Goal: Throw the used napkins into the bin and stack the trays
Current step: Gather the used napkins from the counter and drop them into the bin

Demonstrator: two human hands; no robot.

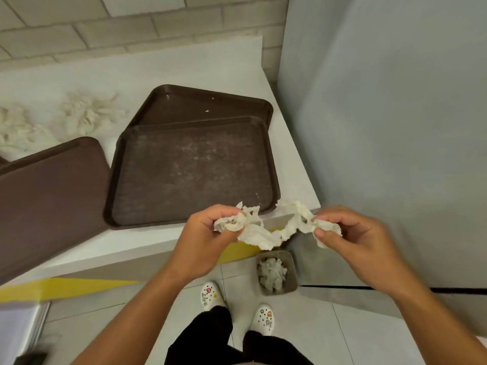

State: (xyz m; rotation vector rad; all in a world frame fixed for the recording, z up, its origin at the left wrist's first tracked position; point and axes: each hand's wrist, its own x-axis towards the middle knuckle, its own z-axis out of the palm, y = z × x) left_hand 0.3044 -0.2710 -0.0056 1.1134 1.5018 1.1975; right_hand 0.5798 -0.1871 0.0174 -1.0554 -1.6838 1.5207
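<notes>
A crumpled white napkin (266, 230) stretches between my two hands over the counter's front right corner. My left hand (203, 241) pinches its left end and my right hand (355, 241) pinches its right end. Directly below, on the floor, stands a small brown bin (291, 272) with crumpled napkins inside. Two brown trays lie overlapped on the counter: the near tray (189, 172) rests partly over the far tray (208, 104). A third brown tray (50, 191) lies at the left. Two more used napkins (87, 114) (15, 130) sit at the back left.
The white counter (295, 164) ends at a grey wall panel (390, 127) on the right. A brick wall (131, 25) runs behind it. A yellow strip (66, 287) runs under the counter edge. My feet in white clogs (210, 295) stand beside the bin on the tiled floor.
</notes>
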